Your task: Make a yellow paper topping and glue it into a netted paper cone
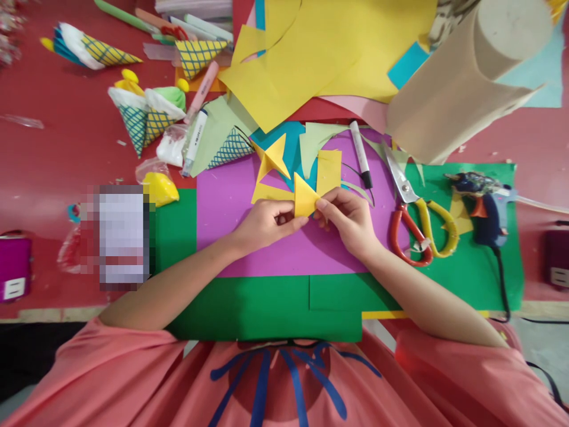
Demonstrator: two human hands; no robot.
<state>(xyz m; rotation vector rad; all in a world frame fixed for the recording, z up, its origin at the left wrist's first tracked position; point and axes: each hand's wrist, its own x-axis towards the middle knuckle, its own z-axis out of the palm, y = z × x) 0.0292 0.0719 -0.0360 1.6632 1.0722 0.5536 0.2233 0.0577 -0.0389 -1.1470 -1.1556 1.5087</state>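
Note:
A small folded piece of yellow paper, triangular in outline, is held between my two hands above the purple sheet. My left hand pinches its lower left side, thumb along the bottom edge. The right tip is gripped by the thumb and fingers of my right hand. Just beyond lie a yellow star-like paper cutout and a yellow paper rectangle. A marker rests past my right hand, and scissors with red and yellow handles lie to its right.
Green sheets lie under the purple one. A glue gun is at right, below a large beige roll. Paper cones, a yellow clay packet and a blurred-out phone-like object occupy the left. Yellow sheets cover the back.

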